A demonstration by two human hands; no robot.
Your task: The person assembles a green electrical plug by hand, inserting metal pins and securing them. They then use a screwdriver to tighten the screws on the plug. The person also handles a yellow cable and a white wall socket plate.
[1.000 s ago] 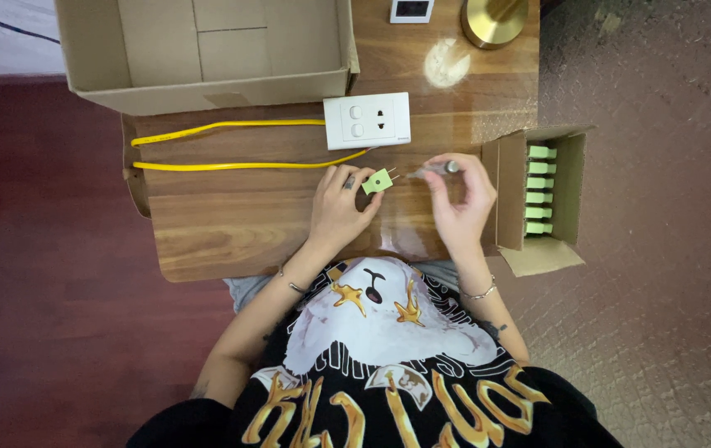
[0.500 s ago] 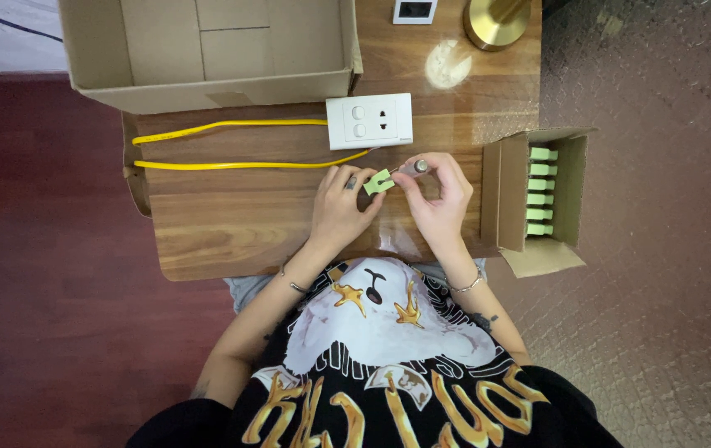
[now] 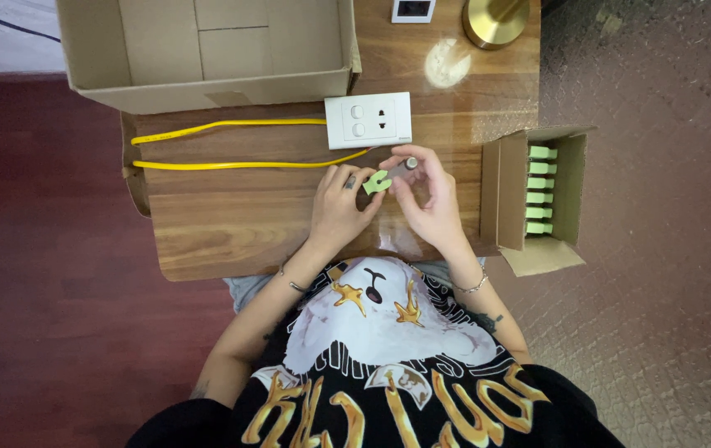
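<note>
The left hand (image 3: 340,207) is pinching a small light-green connector (image 3: 377,182) between thumb and fingertips, holding it just above the wooden counter (image 3: 231,232), near the counter's middle. The right hand (image 3: 427,199) is meeting it from the other side, its fingers closing on a thin tool with a small metal tip (image 3: 406,164) that is pointing toward the connector; whether the tip is touching the green piece cannot be told. Both hands are sitting close together, fingertips nearly touching. Just beyond them a white wall socket plate (image 3: 368,119) is lying flat, with a yellow cable (image 3: 231,145) looping out to its left. A small open cardboard box (image 3: 500,191) holding a row of green connectors (image 3: 540,190) is standing at the counter's right edge, and a large open cardboard box (image 3: 206,58) is sitting at the far side. A round brass lamp base (image 3: 496,21) is standing at the far right corner.
</note>
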